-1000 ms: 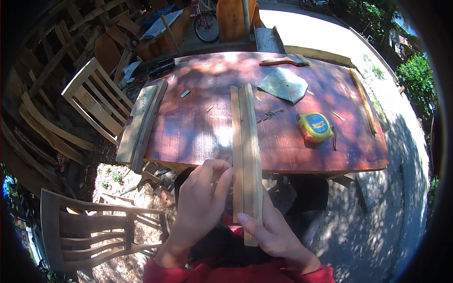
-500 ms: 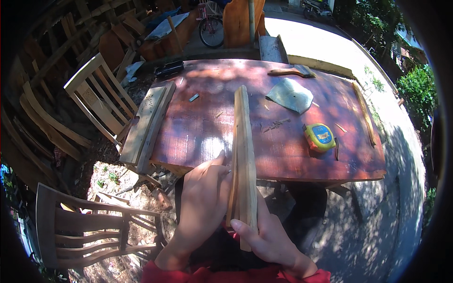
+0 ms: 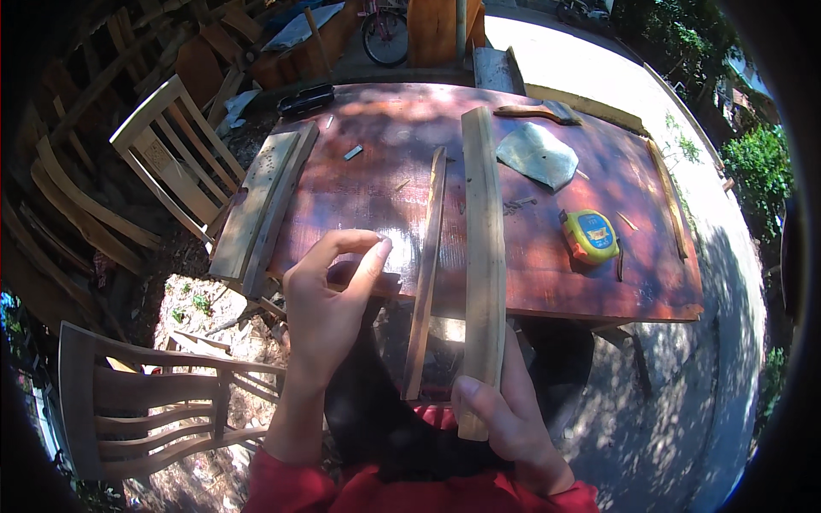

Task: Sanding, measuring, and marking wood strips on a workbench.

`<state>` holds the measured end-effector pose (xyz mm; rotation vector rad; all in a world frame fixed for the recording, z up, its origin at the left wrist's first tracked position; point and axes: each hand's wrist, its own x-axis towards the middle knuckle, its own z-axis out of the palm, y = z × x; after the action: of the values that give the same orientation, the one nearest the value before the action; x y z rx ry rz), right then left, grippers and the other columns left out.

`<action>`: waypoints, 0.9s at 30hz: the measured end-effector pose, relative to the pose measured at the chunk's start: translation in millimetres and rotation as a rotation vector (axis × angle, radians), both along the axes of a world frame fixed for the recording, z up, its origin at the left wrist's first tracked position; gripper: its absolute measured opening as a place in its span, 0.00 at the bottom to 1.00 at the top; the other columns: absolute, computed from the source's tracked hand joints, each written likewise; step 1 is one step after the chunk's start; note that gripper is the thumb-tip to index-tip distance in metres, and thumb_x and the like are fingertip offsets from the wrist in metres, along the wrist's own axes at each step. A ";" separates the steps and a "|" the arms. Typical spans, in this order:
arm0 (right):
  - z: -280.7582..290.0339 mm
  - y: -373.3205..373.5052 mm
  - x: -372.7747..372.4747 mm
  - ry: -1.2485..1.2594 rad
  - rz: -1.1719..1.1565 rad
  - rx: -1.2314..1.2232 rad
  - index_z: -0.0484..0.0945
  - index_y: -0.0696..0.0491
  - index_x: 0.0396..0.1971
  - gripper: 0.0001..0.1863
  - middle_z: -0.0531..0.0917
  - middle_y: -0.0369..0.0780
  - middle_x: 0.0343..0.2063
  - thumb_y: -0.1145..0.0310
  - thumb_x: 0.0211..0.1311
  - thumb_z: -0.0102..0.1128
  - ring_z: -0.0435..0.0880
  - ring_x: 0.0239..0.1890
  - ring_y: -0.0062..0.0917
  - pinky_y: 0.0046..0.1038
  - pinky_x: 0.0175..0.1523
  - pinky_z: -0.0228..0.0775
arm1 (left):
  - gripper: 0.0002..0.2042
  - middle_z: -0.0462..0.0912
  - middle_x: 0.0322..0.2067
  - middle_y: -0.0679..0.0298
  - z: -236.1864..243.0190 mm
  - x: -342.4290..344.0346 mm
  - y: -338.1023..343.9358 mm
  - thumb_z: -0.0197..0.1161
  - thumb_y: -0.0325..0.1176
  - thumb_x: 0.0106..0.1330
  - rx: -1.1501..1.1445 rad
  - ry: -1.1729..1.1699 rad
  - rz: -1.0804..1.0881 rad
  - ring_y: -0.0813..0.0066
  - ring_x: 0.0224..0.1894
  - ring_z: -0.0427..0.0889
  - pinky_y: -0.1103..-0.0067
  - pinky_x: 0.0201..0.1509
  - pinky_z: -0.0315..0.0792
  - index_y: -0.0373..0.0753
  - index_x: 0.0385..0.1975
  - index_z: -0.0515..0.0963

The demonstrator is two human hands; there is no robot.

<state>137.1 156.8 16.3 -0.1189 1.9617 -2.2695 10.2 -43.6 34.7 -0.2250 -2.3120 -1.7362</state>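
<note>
My right hand [image 3: 513, 419] grips the lower end of a long, pale wooden slat [image 3: 483, 265], its thumb on the near face. The slat tilts up and away over the table. My left hand [image 3: 329, 299] is apart from the wood, thumb and forefinger tips brought together in a pinch; anything between them is too small to make out. Between the hands, a thinner wooden strip [image 3: 425, 282] rests over the near edge of the reddish wooden table [image 3: 359, 197]. A yellow tape measure [image 3: 590, 237] with a blue face lies right of the slat.
A pale scrap sheet [image 3: 537, 156] and a wooden-handled brush [image 3: 539, 112] lie farther back. Planks [image 3: 256, 209] line the table's left edge, and a narrow strip [image 3: 667, 197] its right. Wooden chairs [image 3: 162, 402] stand at the left. A dark case [image 3: 305, 101] sits at the far-left corner.
My right hand has moved the slat rightward, away from the thinner strip, which stays against the table edge. My left hand has drawn left off the wood and pinched its fingertips.
</note>
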 end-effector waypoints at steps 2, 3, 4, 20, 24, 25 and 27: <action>0.2 -2.2 0.0 -0.033 -0.058 -0.143 0.52 0.61 0.78 0.36 0.81 0.42 0.41 0.70 0.77 0.55 0.82 0.38 0.20 0.27 0.44 0.78 | 0.06 0.90 0.39 0.61 12.6 -12.0 1.5 0.73 0.26 0.72 0.188 -0.108 -0.049 0.78 0.38 0.89 0.80 0.43 0.83 0.31 0.44 0.87; -0.6 -1.5 -0.2 -0.036 -0.064 -0.140 0.52 0.61 0.78 0.36 0.81 0.42 0.41 0.70 0.77 0.55 0.82 0.38 0.20 0.27 0.44 0.78 | 0.08 0.91 0.40 0.62 9.5 -23.9 0.4 0.74 0.27 0.72 0.153 0.016 -0.118 0.80 0.39 0.88 0.80 0.44 0.83 0.30 0.45 0.87; -0.8 -0.8 -0.6 -0.027 -0.079 -0.149 0.51 0.61 0.78 0.36 0.81 0.42 0.40 0.71 0.77 0.54 0.82 0.37 0.21 0.28 0.44 0.78 | 0.08 0.91 0.40 0.61 12.7 -31.7 2.1 0.73 0.26 0.72 0.183 0.006 -0.166 0.79 0.38 0.90 0.80 0.40 0.84 0.30 0.46 0.86; -17.5 12.9 -1.6 -0.076 0.020 -0.148 0.44 0.61 0.82 0.41 0.83 0.38 0.33 0.71 0.79 0.56 0.83 0.35 0.20 0.27 0.45 0.78 | 0.11 0.94 0.43 0.58 -4.4 -95.6 37.8 0.72 0.31 0.72 -0.170 0.203 -0.181 0.76 0.47 0.91 0.78 0.56 0.80 0.32 0.49 0.89; -21.7 12.9 -2.1 -0.074 0.035 -0.158 0.42 0.60 0.83 0.42 0.83 0.38 0.33 0.71 0.79 0.56 0.84 0.36 0.20 0.27 0.44 0.78 | 0.10 0.94 0.42 0.57 -3.4 -94.3 41.7 0.72 0.29 0.72 -0.172 0.191 -0.141 0.76 0.46 0.92 0.78 0.54 0.82 0.32 0.49 0.89; -21.3 12.3 -1.7 -0.078 0.039 -0.141 0.42 0.59 0.84 0.42 0.84 0.38 0.33 0.71 0.79 0.56 0.84 0.36 0.20 0.28 0.44 0.79 | 0.10 0.94 0.42 0.57 -2.6 -93.3 41.1 0.72 0.29 0.72 -0.171 0.191 -0.134 0.76 0.45 0.92 0.77 0.54 0.83 0.32 0.49 0.89; -22.0 12.1 -1.0 -0.084 0.042 -0.125 0.43 0.59 0.84 0.43 0.84 0.38 0.33 0.71 0.79 0.57 0.85 0.36 0.21 0.28 0.44 0.79 | 0.10 0.94 0.42 0.57 -4.8 -93.9 41.1 0.72 0.29 0.72 -0.180 0.214 -0.132 0.75 0.45 0.92 0.77 0.54 0.83 0.33 0.49 0.89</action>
<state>136.1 168.9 -5.7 -0.0756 1.7606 -2.3291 -83.7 -2.5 29.9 -0.5787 -2.3385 -1.4765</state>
